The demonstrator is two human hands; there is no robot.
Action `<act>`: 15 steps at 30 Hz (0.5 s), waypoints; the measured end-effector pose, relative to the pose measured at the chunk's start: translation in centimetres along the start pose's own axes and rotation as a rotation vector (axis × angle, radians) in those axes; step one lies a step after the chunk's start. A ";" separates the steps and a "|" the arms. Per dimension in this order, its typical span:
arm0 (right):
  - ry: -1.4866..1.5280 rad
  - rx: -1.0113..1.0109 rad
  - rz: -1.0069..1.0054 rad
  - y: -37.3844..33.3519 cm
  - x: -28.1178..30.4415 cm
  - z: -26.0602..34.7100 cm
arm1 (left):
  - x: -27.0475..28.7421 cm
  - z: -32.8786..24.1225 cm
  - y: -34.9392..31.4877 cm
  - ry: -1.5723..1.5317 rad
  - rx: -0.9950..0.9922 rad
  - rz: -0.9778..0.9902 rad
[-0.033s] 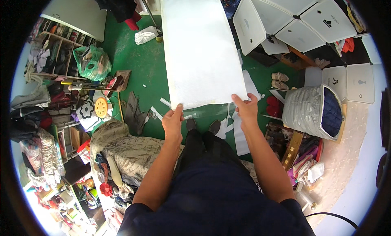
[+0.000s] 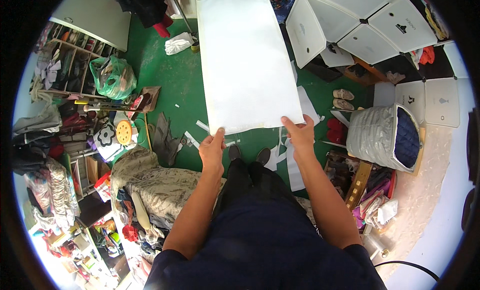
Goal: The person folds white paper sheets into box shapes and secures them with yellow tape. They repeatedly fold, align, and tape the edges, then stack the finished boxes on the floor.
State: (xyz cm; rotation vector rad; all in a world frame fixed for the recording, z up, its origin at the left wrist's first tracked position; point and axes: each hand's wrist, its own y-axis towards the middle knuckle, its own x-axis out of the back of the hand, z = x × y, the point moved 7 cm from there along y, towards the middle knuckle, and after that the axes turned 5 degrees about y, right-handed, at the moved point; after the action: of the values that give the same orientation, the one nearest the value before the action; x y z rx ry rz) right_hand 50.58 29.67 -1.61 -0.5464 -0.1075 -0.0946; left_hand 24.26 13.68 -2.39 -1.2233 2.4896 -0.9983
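Big white rectangular sheet (image 2: pixel 250 60) is out front, above the green floor (image 2: pixel 157 55). Left hand (image 2: pixel 212 147) pinches the near edge by its left corner, right hand (image 2: pixel 301 137) pinches by the right corner. Right edge sits near an open white cabinet door (image 2: pixel 305 32); left side has bare floor out toward a translucent green plastic bag (image 2: pixel 114 79). Far edge is partly cut off up top. Fingers under the sheet are hidden (thumbs show), and the right wrist partly covers a long white strip (image 2: pixel 295 176).
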 end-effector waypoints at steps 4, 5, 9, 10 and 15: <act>-0.024 0.017 0.002 0.0 0.1 -0.1 | 0.4 0.7 0.3 0.004 0.025 -0.001; -0.028 0.012 -0.033 0.2 0.7 0.2 | 0.5 0.6 0.3 0.013 0.010 0.000; -0.003 0.052 -0.157 1.9 4.4 0.9 | 2.1 0.3 0.5 -0.024 -0.067 -0.045; 0.016 0.078 -0.188 2.3 5.0 0.9 | 2.6 0.4 0.8 -0.051 -0.091 -0.065; -0.595 0.871 -0.282 -2.1 4.3 5.5 | 3.8 -4.4 -2.2 0.340 -0.720 -0.240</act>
State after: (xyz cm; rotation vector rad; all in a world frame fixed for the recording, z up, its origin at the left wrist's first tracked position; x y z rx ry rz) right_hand 54.21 30.53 4.70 0.3327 -0.7680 -0.1452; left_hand 21.32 11.98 2.77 -1.6869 3.1773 -0.3482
